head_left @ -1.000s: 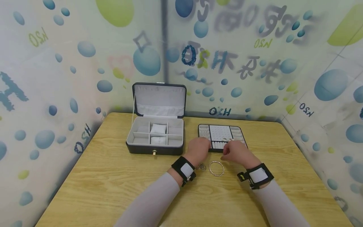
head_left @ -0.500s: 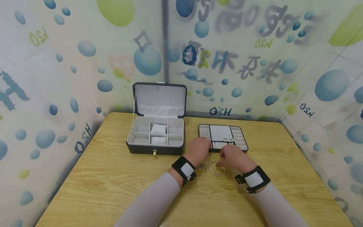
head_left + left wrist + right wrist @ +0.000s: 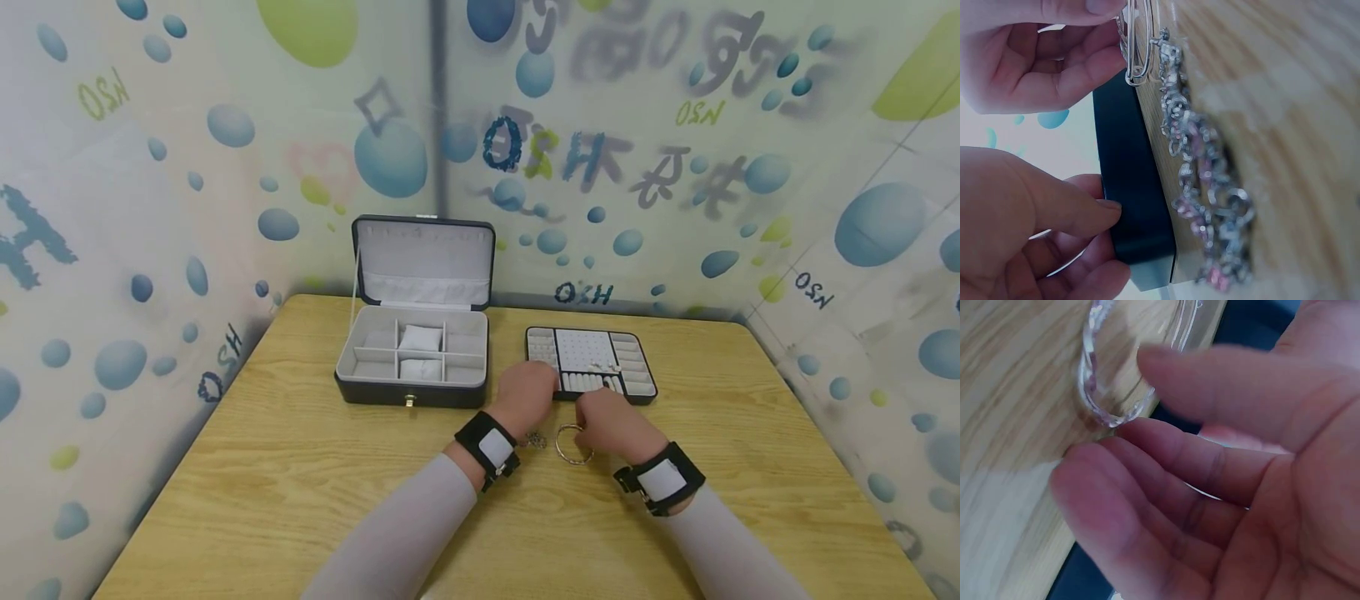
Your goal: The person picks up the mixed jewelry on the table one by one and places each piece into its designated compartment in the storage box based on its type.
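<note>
My left hand (image 3: 525, 393) grips the front-left corner of a dark-edged jewelry tray (image 3: 647, 392); in the left wrist view its thumb presses the black side (image 3: 1138, 181). Close by that hand on the table lies a silver chain bracelet (image 3: 1200, 169) with pink stones. A thin silver bangle (image 3: 558, 451) lies between the hands, in front of the tray. Over the bangle's right side is my right hand (image 3: 617, 427). In the right wrist view its thumb and bent fingers stand apart, with the index fingertip right at the bangle (image 3: 1088, 369).
A dark jewelry box (image 3: 411, 395) stands at the left with its lid (image 3: 423, 262) raised, two white cushions in its middle compartments. Small jewelry pieces (image 3: 602, 367) sit on the tray's white panel. A patterned wall (image 3: 637, 208) closes off the table's back edge.
My right hand has moved from over the tray's front-right part down and left to the bangle. My left hand has stayed at the tray's corner.
</note>
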Available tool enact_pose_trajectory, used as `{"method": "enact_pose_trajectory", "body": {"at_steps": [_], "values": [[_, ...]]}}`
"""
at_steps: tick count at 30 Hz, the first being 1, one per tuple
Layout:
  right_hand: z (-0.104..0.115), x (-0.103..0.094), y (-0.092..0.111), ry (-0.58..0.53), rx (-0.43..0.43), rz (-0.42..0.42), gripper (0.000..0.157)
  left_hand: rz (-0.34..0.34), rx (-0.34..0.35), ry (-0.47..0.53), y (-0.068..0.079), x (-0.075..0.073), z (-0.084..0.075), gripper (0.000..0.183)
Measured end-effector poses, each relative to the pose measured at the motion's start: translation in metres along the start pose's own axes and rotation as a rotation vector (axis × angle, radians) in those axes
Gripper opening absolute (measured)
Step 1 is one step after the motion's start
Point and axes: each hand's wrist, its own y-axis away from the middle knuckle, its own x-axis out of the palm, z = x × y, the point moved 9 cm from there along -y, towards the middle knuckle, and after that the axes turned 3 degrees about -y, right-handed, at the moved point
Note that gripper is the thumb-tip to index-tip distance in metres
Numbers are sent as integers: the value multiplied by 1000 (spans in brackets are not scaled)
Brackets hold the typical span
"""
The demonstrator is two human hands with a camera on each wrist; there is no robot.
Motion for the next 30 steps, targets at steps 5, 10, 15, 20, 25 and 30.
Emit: {"method": "enact_pose_trajectory", "body": {"at_steps": [5, 10, 15, 20, 25, 30], "values": [[4, -3, 1, 42, -48, -53, 20, -5, 1, 4, -1, 0, 0, 31], [5, -4, 0, 59, -58, -96, 22, 3, 1, -1, -1, 1, 1, 32], [6, -6, 0, 29, -44, -104, 23, 7, 1, 5, 0, 1, 0, 30], [3, -5, -4, 19, -35, -100, 24, 13, 0, 9, 0, 0, 0, 30], [-2, -3, -8, 4, -32, -104, 27, 18, -1, 13, -1, 0, 0, 32], [-8, -3, -10, -49, -23, -106, 30, 25, -11, 22, -1, 0, 2, 35]]}}
